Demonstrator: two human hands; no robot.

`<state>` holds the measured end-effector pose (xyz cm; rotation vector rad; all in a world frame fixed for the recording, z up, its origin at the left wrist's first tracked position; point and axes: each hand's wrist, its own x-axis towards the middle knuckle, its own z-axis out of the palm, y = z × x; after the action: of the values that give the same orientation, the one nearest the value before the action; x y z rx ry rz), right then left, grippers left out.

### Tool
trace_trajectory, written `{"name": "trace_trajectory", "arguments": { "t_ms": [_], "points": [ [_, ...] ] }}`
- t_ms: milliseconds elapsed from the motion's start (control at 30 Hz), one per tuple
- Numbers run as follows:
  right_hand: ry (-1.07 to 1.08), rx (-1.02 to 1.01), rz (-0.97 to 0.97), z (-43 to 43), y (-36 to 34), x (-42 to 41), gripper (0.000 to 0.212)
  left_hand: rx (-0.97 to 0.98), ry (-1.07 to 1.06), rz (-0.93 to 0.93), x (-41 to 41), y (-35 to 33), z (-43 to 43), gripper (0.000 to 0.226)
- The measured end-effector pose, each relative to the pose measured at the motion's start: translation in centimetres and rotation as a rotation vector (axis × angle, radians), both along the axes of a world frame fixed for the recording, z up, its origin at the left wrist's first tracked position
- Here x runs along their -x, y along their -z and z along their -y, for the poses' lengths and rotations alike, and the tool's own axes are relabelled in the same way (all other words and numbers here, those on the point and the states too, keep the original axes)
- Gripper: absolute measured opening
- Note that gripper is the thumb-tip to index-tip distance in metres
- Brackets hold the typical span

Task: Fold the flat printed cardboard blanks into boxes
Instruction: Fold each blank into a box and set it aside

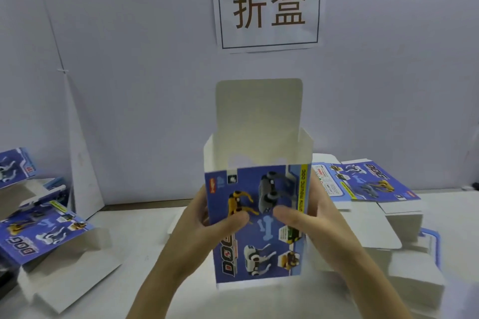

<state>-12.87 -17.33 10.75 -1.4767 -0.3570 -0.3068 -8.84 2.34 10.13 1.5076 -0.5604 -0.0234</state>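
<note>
Your left hand (207, 225) and right hand (308, 217) grip the upright box (259, 235) by its sides, thumbs on its printed front, top flap open.

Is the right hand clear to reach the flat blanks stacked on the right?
Likely yes, once it lets go: right hand grips the box, but nothing lies between it and the stack.

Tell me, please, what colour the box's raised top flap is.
The top flap is plain white, head view.
</note>
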Motion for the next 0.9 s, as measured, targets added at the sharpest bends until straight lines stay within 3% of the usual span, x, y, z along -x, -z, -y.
{"name": "trace_trajectory", "arguments": {
  "t_ms": [67, 167, 233, 300, 400, 500, 567, 733, 833, 900],
  "points": [
    [-0.104, -0.152, 0.000, 0.1, -0.6, 0.6, 0.072, -0.037, -0.010, 0.006, -0.3, 0.3, 0.1, 0.068],
    [-0.304, -0.465, -0.061, 0.4, -0.1, 0.5, 0.090, -0.010, -0.060, 0.020, 0.0, 0.4, 0.8, 0.086],
    [-0.267, -0.522, -0.090, 0.5, 0.4, 0.2, 0.096, 0.044, -0.054, 0.064, 0.3, 0.7, 1.2, 0.077],
    [-0.150, -0.507, -0.142, 0.2, 0.2, 0.0, 0.096, 0.014, 0.007, 0.123, 0.3, 0.0, 2.0, 0.064],
    [-0.097, -0.555, -0.194, 0.5, 0.0, 0.0, 0.080, 0.157, 0.122, -0.031, 0.0, -0.7, 2.1, 0.041],
    [-0.106, -0.508, -0.191, 1.2, 0.1, 0.1, 0.060, 0.157, 0.156, -0.091, 0.2, -0.2, 1.5, 0.059],
    [-0.117, -0.484, -0.177, 1.3, 0.2, 0.0, 0.053, 0.146, 0.172, -0.098, 0.6, 0.3, 1.4, 0.052],
    [-0.132, -0.434, -0.173, 0.3, 0.5, -0.1, 0.066, 0.246, 0.260, -0.129, 0.7, -0.1, 2.2, 0.055],
    [-0.117, -0.347, -0.161, -0.3, 0.8, -0.2, 0.080, 0.273, 0.166, -0.212, 0.7, -0.1, 2.2, 0.071],
    [-0.132, -0.315, -0.155, -0.5, 0.7, -0.1, 0.085, 0.292, 0.126, -0.210, 0.6, 0.2, 2.2, 0.068]
  ]
}}
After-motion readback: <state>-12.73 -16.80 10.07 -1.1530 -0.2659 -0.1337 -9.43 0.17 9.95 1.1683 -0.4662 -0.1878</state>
